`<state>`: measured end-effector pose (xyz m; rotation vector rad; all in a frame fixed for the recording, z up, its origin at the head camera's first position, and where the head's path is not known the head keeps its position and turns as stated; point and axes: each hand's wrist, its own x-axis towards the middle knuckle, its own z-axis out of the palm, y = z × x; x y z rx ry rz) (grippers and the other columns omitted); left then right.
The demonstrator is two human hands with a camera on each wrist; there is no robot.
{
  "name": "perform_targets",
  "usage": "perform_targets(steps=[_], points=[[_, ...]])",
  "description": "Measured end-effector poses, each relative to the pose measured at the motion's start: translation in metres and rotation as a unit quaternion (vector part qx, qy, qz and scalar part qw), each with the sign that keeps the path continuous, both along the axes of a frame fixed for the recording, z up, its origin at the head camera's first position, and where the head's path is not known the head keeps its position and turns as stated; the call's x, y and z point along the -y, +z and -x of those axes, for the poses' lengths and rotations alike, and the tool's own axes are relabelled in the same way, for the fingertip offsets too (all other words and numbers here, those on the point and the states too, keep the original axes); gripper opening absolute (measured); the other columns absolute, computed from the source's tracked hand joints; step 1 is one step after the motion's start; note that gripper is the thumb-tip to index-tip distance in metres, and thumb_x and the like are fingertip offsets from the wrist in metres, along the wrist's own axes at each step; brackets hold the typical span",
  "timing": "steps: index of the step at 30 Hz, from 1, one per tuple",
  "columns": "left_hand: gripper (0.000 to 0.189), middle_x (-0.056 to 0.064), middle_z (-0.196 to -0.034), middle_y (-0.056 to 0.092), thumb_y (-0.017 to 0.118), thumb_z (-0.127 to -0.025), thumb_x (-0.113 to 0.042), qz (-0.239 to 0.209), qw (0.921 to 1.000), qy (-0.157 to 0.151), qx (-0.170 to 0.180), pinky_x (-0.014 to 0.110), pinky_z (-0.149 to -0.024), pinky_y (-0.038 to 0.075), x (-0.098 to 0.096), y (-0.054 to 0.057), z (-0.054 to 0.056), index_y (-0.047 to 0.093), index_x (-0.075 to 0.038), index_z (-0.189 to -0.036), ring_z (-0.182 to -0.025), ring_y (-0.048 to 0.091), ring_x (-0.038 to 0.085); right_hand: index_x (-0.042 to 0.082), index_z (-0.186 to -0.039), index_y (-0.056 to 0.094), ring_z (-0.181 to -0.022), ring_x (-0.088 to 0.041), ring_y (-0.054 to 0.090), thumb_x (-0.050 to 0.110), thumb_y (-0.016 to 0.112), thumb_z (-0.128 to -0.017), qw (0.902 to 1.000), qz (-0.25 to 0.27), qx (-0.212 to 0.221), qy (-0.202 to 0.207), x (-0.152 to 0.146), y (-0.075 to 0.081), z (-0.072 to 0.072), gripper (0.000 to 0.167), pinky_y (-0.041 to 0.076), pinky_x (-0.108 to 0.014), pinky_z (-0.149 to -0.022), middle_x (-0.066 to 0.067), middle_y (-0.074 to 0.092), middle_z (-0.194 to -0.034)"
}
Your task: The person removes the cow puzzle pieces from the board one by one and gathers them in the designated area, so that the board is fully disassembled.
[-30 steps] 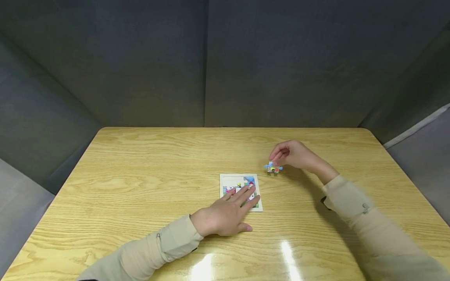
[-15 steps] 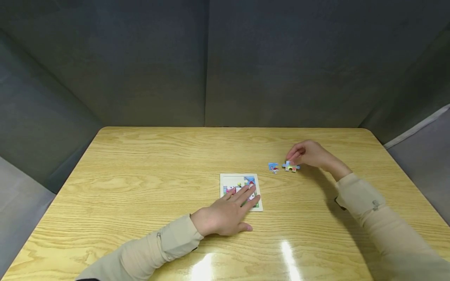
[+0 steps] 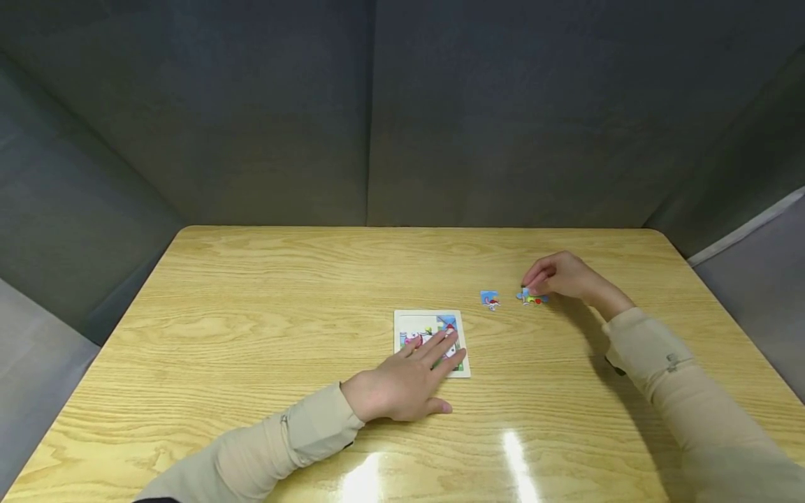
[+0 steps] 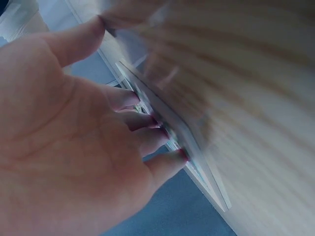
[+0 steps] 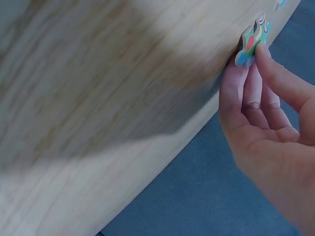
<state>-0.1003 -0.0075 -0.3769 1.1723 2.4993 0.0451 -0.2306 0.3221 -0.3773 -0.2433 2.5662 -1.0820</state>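
Note:
My left hand (image 3: 405, 388) rests with straight, spread fingers on a small white-framed puzzle board (image 3: 464, 367). Some pieces lie in the board, and its upper left part shows bare white; the fingers hide the lower part. In the left wrist view, the fingertips (image 4: 160, 132) touch the board's top. Farther right, my right hand (image 3: 562, 276) pinches a puzzle piece (image 3: 532, 298) with blue, yellow and red print between thumb and fingers. The right wrist view shows this puzzle piece (image 5: 251, 44) tilted, close to the tabletop. A second puzzle piece (image 3: 490, 299), blue with red, lies between board and right hand.
The wooden table (image 3: 283, 300) extends around the board on every side. Dark grey curtain panels (image 3: 264, 119) stand behind its far edge and at both sides. Light glares off the front of the tabletop.
My right hand has moved right with the pinched puzzle piece, slowing in the last half second. The second piece has come into sight where that hand was. My left hand stays put.

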Motion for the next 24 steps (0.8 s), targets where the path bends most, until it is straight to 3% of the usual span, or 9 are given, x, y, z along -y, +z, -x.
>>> perform_targets(steps=[8, 14, 24], points=[[0.079, 0.007, -0.164, -0.007, 0.046, -0.100, -0.050, -0.001, 1.0000, -0.002, 0.000, 0.042, -0.119, 0.011, -0.0004, -0.0005, -0.0009, 0.008, -0.015, -0.159, -0.149, -0.005, 0.021, -0.007, -0.102, 0.068, -0.080, -0.019, 0.062, 0.002, 0.070, -0.089, 0.9995, -0.031, -0.006, -0.003, -0.0043, -0.0007, 0.0000, 0.016, 0.050, -0.030, -0.070, -0.012, 0.068, -0.089], [0.079, 0.007, -0.164, -0.007, 0.046, -0.100, -0.050, -0.002, 1.0000, -0.001, 0.000, 0.042, -0.119, 0.010, -0.0001, -0.0001, -0.0010, 0.008, -0.015, -0.159, -0.149, -0.004, 0.021, -0.008, -0.103, 0.067, -0.080, -0.019, 0.062, -0.001, 0.070, -0.087, 0.9996, -0.025, -0.009, -0.003, -0.0065, -0.0026, 0.0011, 0.018, 0.050, -0.029, -0.065, -0.014, 0.068, -0.089], [0.079, 0.007, -0.164, -0.007, 0.045, -0.100, -0.051, 0.004, 1.0000, -0.005, -0.007, 0.041, -0.119, 0.011, -0.0005, -0.0019, 0.0001, 0.007, -0.015, -0.159, -0.149, -0.005, 0.021, -0.010, -0.105, 0.064, -0.084, -0.022, 0.064, -0.005, 0.068, -0.086, 0.9999, -0.011, -0.003, 0.001, -0.0062, -0.0039, -0.0026, 0.019, 0.053, -0.029, -0.068, -0.018, 0.067, -0.094]])
